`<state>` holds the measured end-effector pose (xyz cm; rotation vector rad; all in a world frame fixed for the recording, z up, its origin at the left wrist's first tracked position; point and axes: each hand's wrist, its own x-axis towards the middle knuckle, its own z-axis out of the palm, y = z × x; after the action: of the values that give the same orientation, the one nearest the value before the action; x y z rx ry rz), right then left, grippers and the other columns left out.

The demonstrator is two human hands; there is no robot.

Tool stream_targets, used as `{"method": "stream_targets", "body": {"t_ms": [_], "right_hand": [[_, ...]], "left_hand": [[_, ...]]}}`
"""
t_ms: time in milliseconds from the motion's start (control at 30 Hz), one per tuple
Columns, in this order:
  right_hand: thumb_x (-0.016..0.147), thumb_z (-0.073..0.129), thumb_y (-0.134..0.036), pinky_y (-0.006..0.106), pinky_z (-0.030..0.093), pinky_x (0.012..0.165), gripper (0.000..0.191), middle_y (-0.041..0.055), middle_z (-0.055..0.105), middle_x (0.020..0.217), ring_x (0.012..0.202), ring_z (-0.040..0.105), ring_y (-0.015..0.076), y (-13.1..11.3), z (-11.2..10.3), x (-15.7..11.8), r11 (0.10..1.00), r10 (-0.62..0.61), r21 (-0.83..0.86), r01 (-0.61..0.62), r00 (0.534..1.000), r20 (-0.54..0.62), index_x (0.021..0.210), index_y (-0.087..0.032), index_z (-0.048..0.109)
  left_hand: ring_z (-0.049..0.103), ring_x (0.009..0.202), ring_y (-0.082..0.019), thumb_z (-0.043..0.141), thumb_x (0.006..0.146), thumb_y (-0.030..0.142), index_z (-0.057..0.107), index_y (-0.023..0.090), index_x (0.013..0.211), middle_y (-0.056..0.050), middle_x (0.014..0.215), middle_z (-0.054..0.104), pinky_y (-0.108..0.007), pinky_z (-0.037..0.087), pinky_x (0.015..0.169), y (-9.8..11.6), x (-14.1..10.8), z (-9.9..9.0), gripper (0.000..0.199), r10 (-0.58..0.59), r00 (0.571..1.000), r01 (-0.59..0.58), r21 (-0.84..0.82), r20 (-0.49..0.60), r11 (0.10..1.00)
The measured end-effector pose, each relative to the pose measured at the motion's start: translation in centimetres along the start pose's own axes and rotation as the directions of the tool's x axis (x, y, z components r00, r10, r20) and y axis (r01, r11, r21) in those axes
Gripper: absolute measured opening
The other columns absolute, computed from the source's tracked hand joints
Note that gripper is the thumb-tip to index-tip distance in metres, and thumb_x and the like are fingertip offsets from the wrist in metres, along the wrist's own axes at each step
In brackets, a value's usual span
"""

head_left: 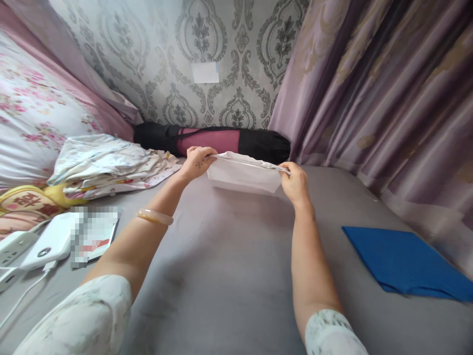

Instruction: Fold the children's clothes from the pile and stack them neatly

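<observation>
A white cloth [246,173] is stretched between my two hands above the grey bed sheet [221,276], its lower part hanging down. My left hand [199,160] pinches its upper left corner, and my right hand [294,181] pinches the upper right one. Along the top edge the fabric looks layered and slightly bunched near my right hand. To the right, a folded blue cloth [410,261] lies flat on the sheet.
Behind the white cloth a black and pink roll bag [210,140] lies against the wall. Folded patterned fabric [111,165] is at the left, with a white power bank [51,241], a power strip [15,245] and a cable nearer. Purple curtains [332,84] hang at the right.
</observation>
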<state>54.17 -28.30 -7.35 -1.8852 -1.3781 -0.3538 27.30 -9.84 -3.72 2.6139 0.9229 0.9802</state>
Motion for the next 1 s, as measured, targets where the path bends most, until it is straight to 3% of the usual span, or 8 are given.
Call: {"method": "stream_targets", "body": {"t_ms": [100, 200, 333, 533, 800, 1000], "right_hand": [[0.085, 0.044, -0.013, 0.037, 0.037, 0.090, 0.021, 0.0079, 0.067, 0.098, 0.093, 0.057, 0.0243, 0.0, -0.2, -0.3, 0.995, -0.085, -0.046, 0.083, 0.996, -0.035, 0.093, -0.020, 0.062], [0.081, 0.045, -0.008, 0.037, 0.036, 0.090, 0.022, 0.0064, 0.067, 0.091, 0.090, 0.057, 0.0233, 0.4, 0.0, -1.9, 0.986, -0.134, -0.085, 0.145, 0.983, 0.125, 0.089, -0.021, 0.061], [0.077, 0.044, -0.003, 0.038, 0.033, 0.096, 0.029, 0.0048, 0.067, 0.092, 0.091, 0.056, 0.0215, 1.0, 0.0, -5.3, 0.963, -0.215, -0.081, 0.259, 0.910, 0.354, 0.090, -0.021, 0.061], [0.080, 0.040, -0.001, 0.035, 0.031, 0.099, 0.033, 0.0071, 0.064, 0.097, 0.097, 0.052, 0.0214, 0.9, -0.5, -9.3, 0.917, -0.299, -0.086, 0.389, 0.814, 0.498, 0.098, -0.020, 0.061], [0.086, 0.035, 0.001, 0.033, 0.031, 0.098, 0.049, 0.0085, 0.061, 0.109, 0.100, 0.049, 0.0212, 0.4, -0.8, -11.6, 0.892, -0.284, -0.140, 0.430, 0.774, 0.567, 0.124, -0.020, 0.058], [0.085, 0.037, 0.001, 0.032, 0.031, 0.097, 0.055, 0.0078, 0.059, 0.112, 0.101, 0.049, 0.0198, 0.2, -1.4, -12.5, 0.898, -0.236, -0.148, 0.414, 0.739, 0.631, 0.129, -0.023, 0.058]], "left_hand": [[0.062, 0.090, -0.020, 0.051, 0.087, 0.027, 0.068, 0.021, 0.095, -0.003, 0.091, 0.071, -0.042, 0.027, 0.104, 0.0, -1.5, 0.3, 0.020, 0.073, 0.996, -0.069, 0.096, -0.046, 0.993], [0.062, 0.093, -0.021, 0.048, 0.088, 0.027, 0.067, 0.022, 0.095, -0.004, 0.095, 0.072, -0.045, 0.024, 0.106, -0.8, -4.0, 1.1, 0.021, 0.133, 0.991, -0.134, 0.135, 0.017, 0.982], [0.063, 0.093, -0.020, 0.044, 0.090, 0.026, 0.067, 0.023, 0.096, -0.004, 0.095, 0.072, -0.046, 0.025, 0.106, -1.9, -7.9, 2.1, 0.024, 0.208, 0.963, -0.229, 0.113, 0.171, 0.967], [0.063, 0.097, -0.019, 0.040, 0.090, 0.019, 0.066, 0.024, 0.101, -0.004, 0.100, 0.071, -0.042, 0.027, 0.105, -2.6, -12.3, 3.0, 0.028, 0.294, 0.916, -0.323, 0.067, 0.272, 0.944], [0.058, 0.108, -0.021, 0.039, 0.083, 0.009, 0.065, 0.022, 0.107, -0.007, 0.113, 0.067, -0.036, 0.038, 0.094, -2.9, -14.9, 3.7, 0.038, 0.272, 0.870, -0.333, 0.085, 0.412, 0.939], [0.057, 0.112, -0.022, 0.039, 0.079, 0.007, 0.064, 0.023, 0.112, -0.007, 0.119, 0.064, -0.034, 0.041, 0.091, -2.9, -15.6, 3.2, 0.044, 0.264, 0.854, -0.339, 0.095, 0.447, 0.936]]}}
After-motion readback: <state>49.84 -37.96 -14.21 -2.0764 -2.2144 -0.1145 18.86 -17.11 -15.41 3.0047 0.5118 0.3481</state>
